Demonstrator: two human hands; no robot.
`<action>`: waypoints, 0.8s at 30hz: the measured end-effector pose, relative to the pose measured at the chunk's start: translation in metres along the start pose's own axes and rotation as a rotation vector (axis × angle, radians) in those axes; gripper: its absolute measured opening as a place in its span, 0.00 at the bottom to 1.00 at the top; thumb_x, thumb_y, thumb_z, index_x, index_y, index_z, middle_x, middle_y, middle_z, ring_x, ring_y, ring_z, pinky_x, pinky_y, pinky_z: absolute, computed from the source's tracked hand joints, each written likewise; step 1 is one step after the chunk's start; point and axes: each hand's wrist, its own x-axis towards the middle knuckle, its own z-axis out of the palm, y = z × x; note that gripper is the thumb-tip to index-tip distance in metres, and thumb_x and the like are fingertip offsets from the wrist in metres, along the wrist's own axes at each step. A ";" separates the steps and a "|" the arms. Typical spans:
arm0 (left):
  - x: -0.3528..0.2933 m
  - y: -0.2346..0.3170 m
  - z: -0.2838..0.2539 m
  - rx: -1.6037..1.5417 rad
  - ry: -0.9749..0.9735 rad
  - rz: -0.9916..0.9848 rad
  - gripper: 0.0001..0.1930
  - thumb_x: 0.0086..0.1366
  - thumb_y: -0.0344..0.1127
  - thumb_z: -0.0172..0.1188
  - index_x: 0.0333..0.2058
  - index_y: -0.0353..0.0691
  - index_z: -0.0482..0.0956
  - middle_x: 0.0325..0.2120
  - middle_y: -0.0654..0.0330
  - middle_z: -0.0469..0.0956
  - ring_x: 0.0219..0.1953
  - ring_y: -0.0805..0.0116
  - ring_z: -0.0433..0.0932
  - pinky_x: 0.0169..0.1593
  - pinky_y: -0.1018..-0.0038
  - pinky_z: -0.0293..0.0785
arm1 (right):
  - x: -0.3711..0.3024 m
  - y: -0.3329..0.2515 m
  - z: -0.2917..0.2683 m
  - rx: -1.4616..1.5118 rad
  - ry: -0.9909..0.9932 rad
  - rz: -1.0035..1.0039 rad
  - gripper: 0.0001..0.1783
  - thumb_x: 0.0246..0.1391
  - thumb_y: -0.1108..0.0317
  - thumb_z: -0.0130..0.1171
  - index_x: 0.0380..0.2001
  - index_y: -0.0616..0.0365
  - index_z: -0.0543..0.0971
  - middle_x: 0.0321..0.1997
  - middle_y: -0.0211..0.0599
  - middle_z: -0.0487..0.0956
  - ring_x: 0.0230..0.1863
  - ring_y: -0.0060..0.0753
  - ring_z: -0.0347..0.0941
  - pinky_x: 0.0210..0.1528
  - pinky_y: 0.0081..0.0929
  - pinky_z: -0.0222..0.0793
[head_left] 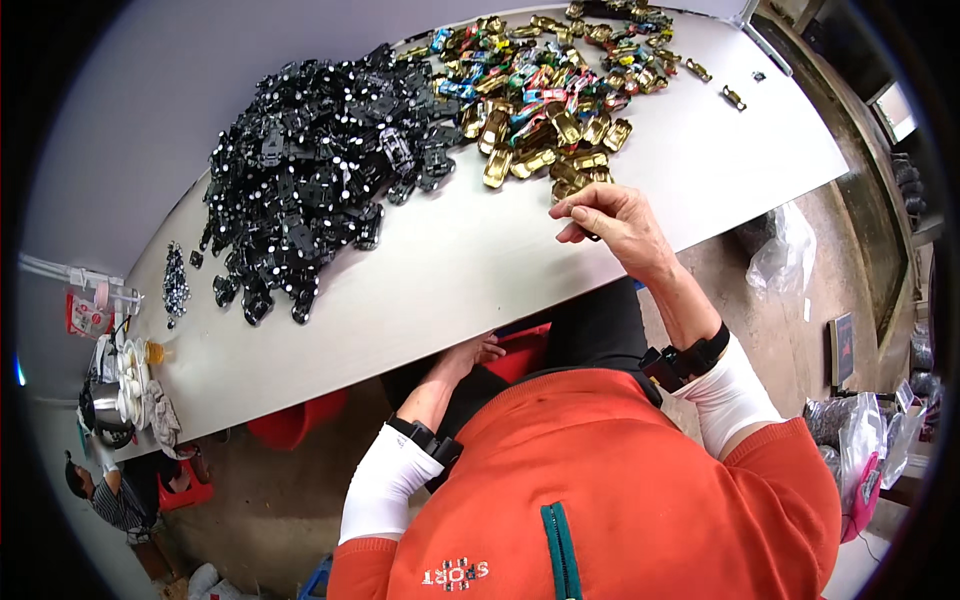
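My right hand (612, 222) is raised over the table's near edge, just in front of the gold toy car bodies (563, 125). Its fingers are bent in toward the thumb, and a small dark bit shows under them; what it is I cannot make out. Lower down, my left hand (468, 356) is at the table's edge above my lap, beside a red container (522, 352). Its fingers are partly hidden and look loosely apart, with nothing visible in them. A big heap of black toy car chassis (300, 165) with white dots lies to the left of the gold bodies.
The white table (440, 265) curves across the view. Small silvery parts (175, 283) lie at its left; a lone gold car body (734, 98) lies at the right. Clear plastic bags (785, 250) are on the floor. Another person (120, 500) sits at far left.
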 end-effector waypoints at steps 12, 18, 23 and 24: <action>-0.118 0.076 0.042 1.001 -0.328 0.370 0.24 0.58 0.35 0.60 0.49 0.25 0.70 0.32 0.48 0.79 0.32 0.62 0.78 0.38 0.71 0.74 | 0.012 0.004 -0.008 -1.155 0.166 -0.140 0.10 0.42 0.62 0.66 0.27 0.54 0.80 0.28 0.39 0.77 0.33 0.43 0.74 0.35 0.38 0.68; -0.139 0.101 0.057 0.753 -0.237 0.442 0.17 0.58 0.26 0.58 0.46 0.26 0.73 0.27 0.56 0.79 0.25 0.75 0.76 0.31 0.79 0.74 | 0.076 0.001 0.031 -1.284 0.030 -0.264 0.06 0.48 0.70 0.53 0.29 0.55 0.79 0.34 0.44 0.73 0.34 0.48 0.74 0.35 0.42 0.69; -0.147 0.113 0.059 0.570 -0.248 0.504 0.13 0.60 0.25 0.57 0.44 0.30 0.75 0.26 0.62 0.77 0.23 0.80 0.73 0.25 0.84 0.71 | 0.099 0.013 0.043 -1.426 -0.156 -0.315 0.07 0.46 0.73 0.52 0.29 0.55 0.78 0.44 0.44 0.70 0.40 0.43 0.75 0.38 0.37 0.71; -0.151 0.117 0.057 0.504 -0.245 0.472 0.13 0.60 0.25 0.57 0.44 0.31 0.75 0.26 0.63 0.77 0.22 0.81 0.73 0.24 0.85 0.70 | 0.101 0.015 0.042 -1.440 -0.152 -0.374 0.07 0.46 0.73 0.52 0.29 0.55 0.78 0.43 0.42 0.70 0.39 0.42 0.75 0.37 0.36 0.71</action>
